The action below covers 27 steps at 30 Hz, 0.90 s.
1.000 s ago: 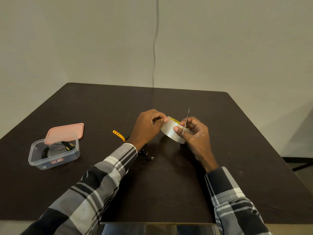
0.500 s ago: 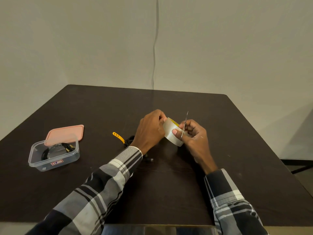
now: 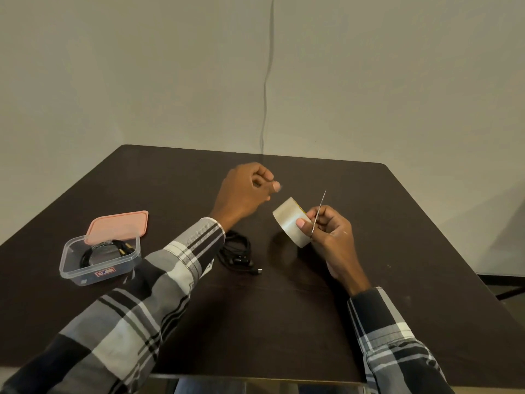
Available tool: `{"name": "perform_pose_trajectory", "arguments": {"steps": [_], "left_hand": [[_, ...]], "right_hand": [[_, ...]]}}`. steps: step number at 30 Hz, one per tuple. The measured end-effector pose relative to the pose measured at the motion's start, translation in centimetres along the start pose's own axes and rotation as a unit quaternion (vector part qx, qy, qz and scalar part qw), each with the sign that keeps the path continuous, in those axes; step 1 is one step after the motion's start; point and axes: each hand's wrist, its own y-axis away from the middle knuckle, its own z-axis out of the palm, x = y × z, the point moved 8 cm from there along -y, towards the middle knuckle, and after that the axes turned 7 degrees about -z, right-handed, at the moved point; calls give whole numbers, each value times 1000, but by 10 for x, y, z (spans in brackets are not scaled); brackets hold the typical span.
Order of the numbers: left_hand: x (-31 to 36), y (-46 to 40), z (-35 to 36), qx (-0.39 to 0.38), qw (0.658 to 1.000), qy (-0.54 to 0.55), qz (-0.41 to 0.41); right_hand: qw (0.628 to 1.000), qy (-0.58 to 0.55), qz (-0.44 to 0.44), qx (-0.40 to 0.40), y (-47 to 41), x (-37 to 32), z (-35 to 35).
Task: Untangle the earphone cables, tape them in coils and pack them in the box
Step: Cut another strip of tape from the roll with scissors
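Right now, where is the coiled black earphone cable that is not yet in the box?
In the head view, the black cable lies on the table near the centre, just right of the left sleeve and left of the tape roll.

Setting: plain indoor room, function not identifiable; reads more like a bare staged work area than a lived-in home. Evidence: unadorned off-white wall [image 3: 369, 81] from 10 to 2 o'clock, with a thin vertical line [image 3: 265, 89] running down it at 12; one dark brown table [image 3: 284, 322] filling the foreground; dark floor strip [image 3: 508, 285] at 3 o'clock.
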Motion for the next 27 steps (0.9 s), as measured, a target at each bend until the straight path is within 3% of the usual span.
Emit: {"name": "perform_pose_trajectory", "arguments": {"steps": [5,18,22,27], "left_hand": [[-25,12,12,22,996,-88,13],[-47,23,34,-9,990,-125,-57],[-46,19,27,33,993,-97,-52],[-49,18,25,12,997,-68,-37]], "right_hand": [[1000,-21,-3,5,0,-4,-1],[999,-39,23,15,0,-3,-2],[997,-65,44,5,2,-2,1],[995,-74,68,-14,3,-4,4]]}}
